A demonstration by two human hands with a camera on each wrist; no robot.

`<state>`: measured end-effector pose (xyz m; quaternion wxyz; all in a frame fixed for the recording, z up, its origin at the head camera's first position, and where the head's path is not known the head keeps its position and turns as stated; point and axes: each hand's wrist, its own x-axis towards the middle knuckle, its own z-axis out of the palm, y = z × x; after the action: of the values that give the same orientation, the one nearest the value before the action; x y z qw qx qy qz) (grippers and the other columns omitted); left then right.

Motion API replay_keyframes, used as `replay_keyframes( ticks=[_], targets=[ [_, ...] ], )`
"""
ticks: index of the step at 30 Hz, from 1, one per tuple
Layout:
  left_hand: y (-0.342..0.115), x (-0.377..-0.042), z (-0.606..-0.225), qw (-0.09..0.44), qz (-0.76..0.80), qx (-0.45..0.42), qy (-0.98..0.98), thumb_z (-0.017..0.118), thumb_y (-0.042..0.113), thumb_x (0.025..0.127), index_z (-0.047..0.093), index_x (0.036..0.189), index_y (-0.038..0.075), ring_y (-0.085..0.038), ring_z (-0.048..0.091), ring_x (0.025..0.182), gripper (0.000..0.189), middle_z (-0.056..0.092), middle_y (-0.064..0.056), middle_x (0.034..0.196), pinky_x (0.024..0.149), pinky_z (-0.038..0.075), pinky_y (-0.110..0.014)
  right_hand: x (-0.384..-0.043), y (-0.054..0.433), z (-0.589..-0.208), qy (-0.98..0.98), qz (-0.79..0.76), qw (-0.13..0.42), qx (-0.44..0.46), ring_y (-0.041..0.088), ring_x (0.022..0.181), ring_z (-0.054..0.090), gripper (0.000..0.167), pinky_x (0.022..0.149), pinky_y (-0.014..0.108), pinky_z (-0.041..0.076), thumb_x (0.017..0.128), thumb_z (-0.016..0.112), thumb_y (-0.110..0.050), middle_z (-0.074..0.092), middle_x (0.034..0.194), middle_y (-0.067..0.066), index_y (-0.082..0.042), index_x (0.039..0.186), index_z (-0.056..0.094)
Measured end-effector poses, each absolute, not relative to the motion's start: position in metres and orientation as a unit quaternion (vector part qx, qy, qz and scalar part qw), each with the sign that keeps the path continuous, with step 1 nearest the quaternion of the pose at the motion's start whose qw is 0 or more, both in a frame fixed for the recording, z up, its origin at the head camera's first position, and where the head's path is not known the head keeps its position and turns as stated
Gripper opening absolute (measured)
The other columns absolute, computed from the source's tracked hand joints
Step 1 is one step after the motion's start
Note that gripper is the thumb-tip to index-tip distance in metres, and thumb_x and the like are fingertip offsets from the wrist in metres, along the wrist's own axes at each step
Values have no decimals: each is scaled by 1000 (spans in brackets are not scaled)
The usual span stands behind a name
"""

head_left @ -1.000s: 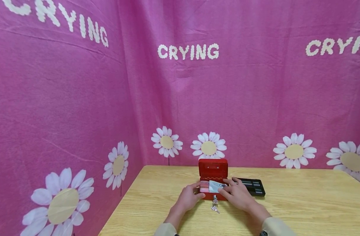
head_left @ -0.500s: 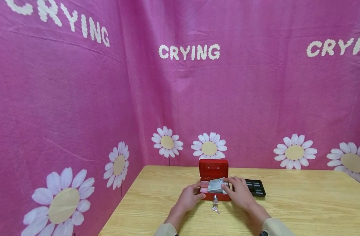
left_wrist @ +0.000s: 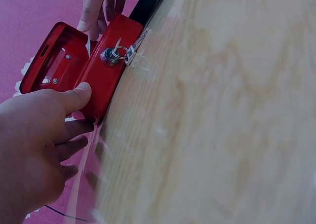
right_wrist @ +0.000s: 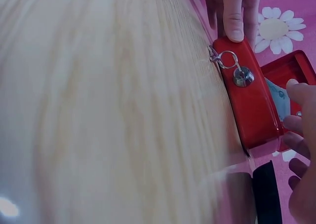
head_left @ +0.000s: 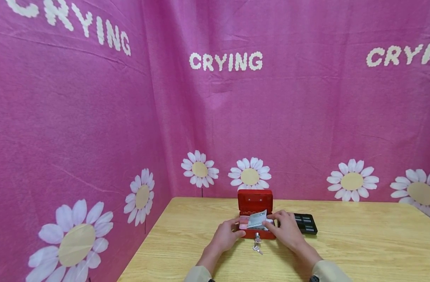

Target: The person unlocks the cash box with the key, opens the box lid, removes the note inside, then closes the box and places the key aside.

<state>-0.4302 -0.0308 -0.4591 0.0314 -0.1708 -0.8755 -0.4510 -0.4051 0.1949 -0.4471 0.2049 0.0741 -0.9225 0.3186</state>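
Note:
A small red cash box (head_left: 248,235) stands on the table with its lid (head_left: 255,200) raised. My left hand (head_left: 224,235) holds its left end, thumb on the front face. Above the box my right hand (head_left: 287,232) pinches a grey-green banknote (head_left: 257,220), which is tilted up. Inside, on the left, lie pink banknotes (head_left: 243,223). A key sits in the front lock (right_wrist: 243,77), and a ring with more keys (head_left: 257,249) hangs from it. The right wrist view shows the banknote partly hidden behind the box front.
Beside the box, on its right, a black compartment tray (head_left: 309,225) lies partly behind my right hand. The wooden table (head_left: 363,243) reaches back to a pink curtain (head_left: 292,117) printed with daisies, which also hangs along the left side.
The grey-green banknote lay flat in the box; its far edge has risen and it now tilts up in my right fingers. My left hand has kept its place.

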Motion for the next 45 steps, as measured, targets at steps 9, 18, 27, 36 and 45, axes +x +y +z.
replay_keyframes(
  ticks=[9, 18, 27, 36, 45],
  targets=[
    [-29, -430, -458, 14, -464, -165, -870, 71, 16, 92, 63, 135, 16, -25, 63, 117, 44, 65, -10, 132, 101, 51, -46, -407, 190, -448, -912, 339, 220, 69, 26, 104, 49, 21, 85, 39, 43, 89, 72, -29, 68, 104, 5, -10, 94, 79],
    [-31, -431, -457, 26, -454, -174, -874, 72, 18, 91, 59, 138, 8, -25, 64, 118, 50, 67, -10, 130, 101, 52, -44, -408, 191, -447, -899, 381, 204, 65, 19, 91, 58, 11, 81, 34, 45, 89, 72, -17, 71, 90, 2, -10, 85, 79],
    [-32, -430, -457, 35, -452, -185, -872, 73, 17, 90, 60, 136, 5, -27, 65, 116, 49, 67, -13, 129, 100, 53, -43, -406, 190, -445, -883, 430, 187, 17, 20, 92, 65, 20, 81, 34, 51, 90, 72, -26, 73, 96, 7, -8, 86, 78],
    [-33, -428, -457, 45, -443, -198, -873, 74, 16, 89, 59, 136, 2, -27, 66, 114, 51, 69, -16, 124, 100, 51, -45, -401, 192, -439, -858, 483, 173, -18, 13, 80, 54, 27, 66, 25, 42, 90, 71, -31, 73, 97, 8, -4, 96, 77],
    [-34, -430, -459, 44, -444, -202, -872, 73, 16, 90, 60, 136, 4, -26, 66, 114, 50, 70, -15, 123, 100, 52, -44, -393, 196, -427, -840, 512, 180, -23, 12, 93, 58, 30, 77, 25, 46, 91, 71, -35, 74, 108, 8, -8, 103, 77]
  ],
)
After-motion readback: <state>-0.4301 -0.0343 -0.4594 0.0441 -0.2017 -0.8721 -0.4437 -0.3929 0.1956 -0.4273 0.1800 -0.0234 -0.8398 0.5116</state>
